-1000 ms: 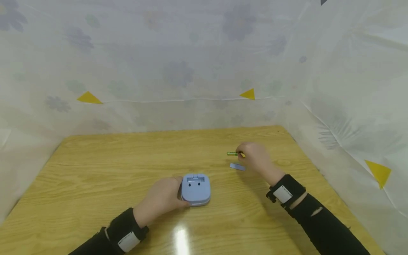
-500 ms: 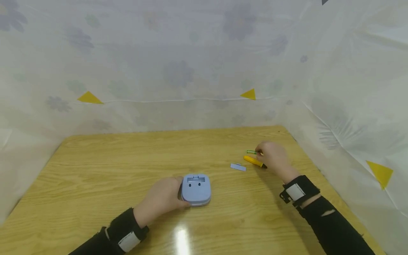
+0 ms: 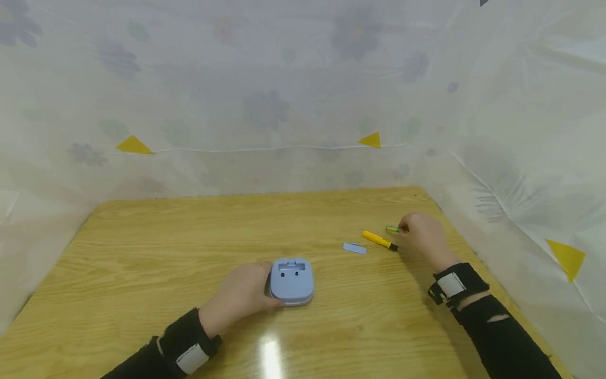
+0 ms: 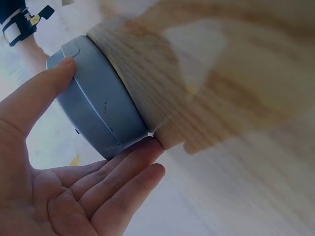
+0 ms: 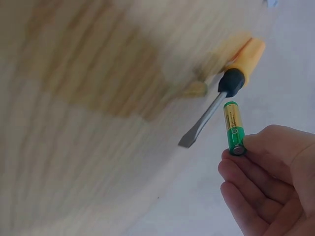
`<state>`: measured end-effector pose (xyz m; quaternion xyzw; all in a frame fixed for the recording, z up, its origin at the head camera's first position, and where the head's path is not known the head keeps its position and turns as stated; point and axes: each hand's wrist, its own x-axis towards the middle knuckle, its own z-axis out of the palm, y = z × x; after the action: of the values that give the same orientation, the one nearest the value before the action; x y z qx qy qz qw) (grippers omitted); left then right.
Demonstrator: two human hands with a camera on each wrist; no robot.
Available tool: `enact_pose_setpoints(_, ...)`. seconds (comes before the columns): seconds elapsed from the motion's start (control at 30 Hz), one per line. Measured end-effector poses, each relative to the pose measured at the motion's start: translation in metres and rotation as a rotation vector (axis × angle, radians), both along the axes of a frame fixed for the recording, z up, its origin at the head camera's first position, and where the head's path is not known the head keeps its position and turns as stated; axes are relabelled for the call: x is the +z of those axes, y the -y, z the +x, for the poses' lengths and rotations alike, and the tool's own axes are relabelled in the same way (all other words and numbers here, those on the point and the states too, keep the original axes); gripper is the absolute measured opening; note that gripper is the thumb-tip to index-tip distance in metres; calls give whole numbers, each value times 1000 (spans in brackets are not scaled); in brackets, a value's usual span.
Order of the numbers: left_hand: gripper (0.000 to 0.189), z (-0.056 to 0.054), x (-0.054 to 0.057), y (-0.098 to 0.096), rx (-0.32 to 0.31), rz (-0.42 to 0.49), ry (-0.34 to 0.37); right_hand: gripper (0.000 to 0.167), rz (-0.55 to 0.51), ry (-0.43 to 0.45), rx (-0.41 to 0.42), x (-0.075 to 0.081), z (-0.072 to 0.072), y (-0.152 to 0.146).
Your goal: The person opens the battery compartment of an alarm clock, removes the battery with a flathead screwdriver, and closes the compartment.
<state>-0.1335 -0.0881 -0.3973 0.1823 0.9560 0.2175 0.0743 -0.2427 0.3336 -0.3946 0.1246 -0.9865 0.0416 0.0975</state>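
Observation:
My left hand (image 3: 241,292) grips the side of a light blue rounded-square device (image 3: 292,287), thumb on one side and fingers round the other. Its top has two dark dots and an uncovered battery slot (image 3: 292,267). At the right, my right hand (image 3: 424,235) pinches a green and gold battery (image 5: 234,125) by one end between thumb and fingers, close over the table. Beside that hand lies a screwdriver (image 3: 377,239) with a yellow handle, black collar and flat metal blade. A small light blue cover (image 3: 354,248) lies just left of the screwdriver.
The wooden table (image 3: 189,237) has rounded far corners. Pale floral sheeting (image 3: 265,79) hangs behind it and along both sides, with yellow triangles (image 3: 134,145) stuck on. Both wrists carry black straps (image 3: 458,284).
My right hand has moved to the right with the battery, past the screwdriver, which now shows in full. The left hand and the blue device have stayed in place.

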Motion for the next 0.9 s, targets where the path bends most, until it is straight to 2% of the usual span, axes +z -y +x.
enact_pose_setpoints(0.27,76,0,-1,1,-9,23,-10,8,-19,57,-40,0,4,-17)
enact_pose_setpoints(0.53,74,1,0,1,-6,27,-6,12,-49,26,-41,-1,11,-27)
enact_pose_setpoints(0.9,75,1,1,0,-4,20,-9,13,-26,79,-56,-3,16,-35)
